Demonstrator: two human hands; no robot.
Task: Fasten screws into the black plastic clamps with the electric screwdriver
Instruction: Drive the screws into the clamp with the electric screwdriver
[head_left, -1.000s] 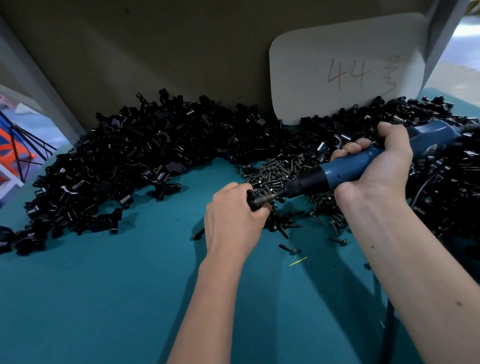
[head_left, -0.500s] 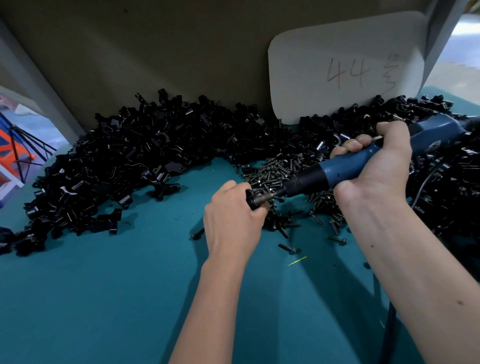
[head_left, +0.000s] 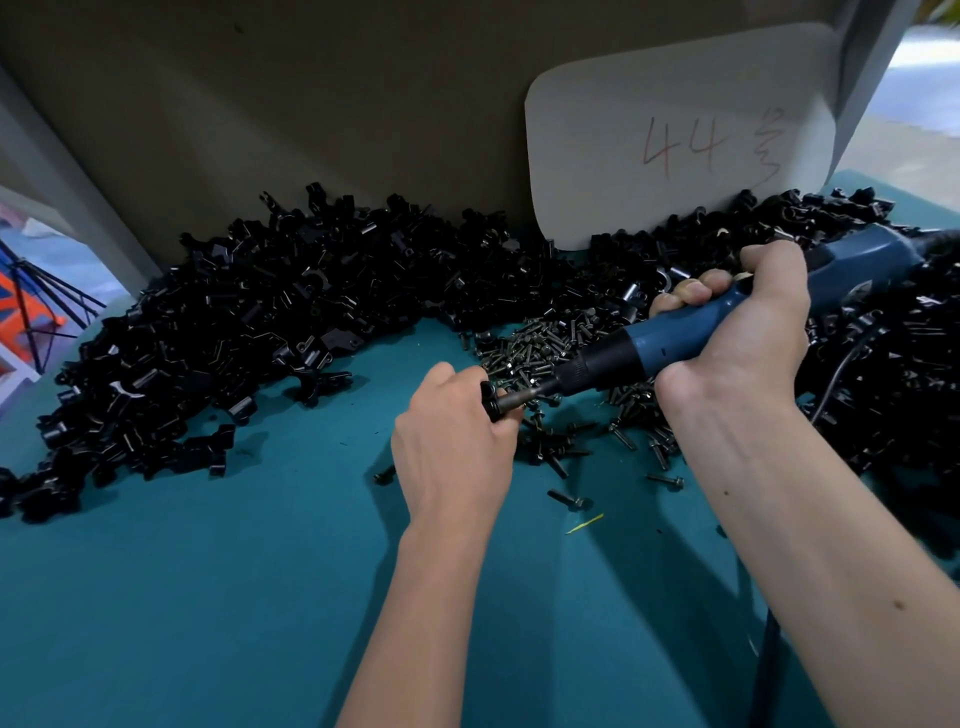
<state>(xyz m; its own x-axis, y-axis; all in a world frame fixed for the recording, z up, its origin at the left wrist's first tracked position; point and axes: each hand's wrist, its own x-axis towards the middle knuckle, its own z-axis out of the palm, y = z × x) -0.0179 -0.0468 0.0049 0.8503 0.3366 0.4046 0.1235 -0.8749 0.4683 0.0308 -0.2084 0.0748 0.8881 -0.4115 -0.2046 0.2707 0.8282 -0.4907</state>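
From the head view, we see our left hand (head_left: 457, 441) curled round one black clamp (head_left: 489, 396), held just above the teal table (head_left: 208, 597). Our right hand (head_left: 748, 332) grips the blue electric screwdriver (head_left: 675, 345), its fingers wrapped round the barrel, and the bit (head_left: 522, 399) points down-left into the clamp in our left hand. Whether a screw sits under the bit we cannot tell; the fingers and the tool hide it.

We judge that we are in the middle of driving one screw. A heap of loose screws (head_left: 550, 343) lies just behind the bit, with stray ones scattered toward us. A long pile of black clamps (head_left: 249, 332) runs along the back of the table from far left to far right, behind and around the right hand. We cannot tell which of these already carry screws, so the share finished is unclear, but the amount of loose screws suggests much work is left.

A pale card (head_left: 675, 135) leans against the back wall, with "44" handwritten in red, followed by a scrawled mark we cannot read. No brand is legible on the screwdriver.
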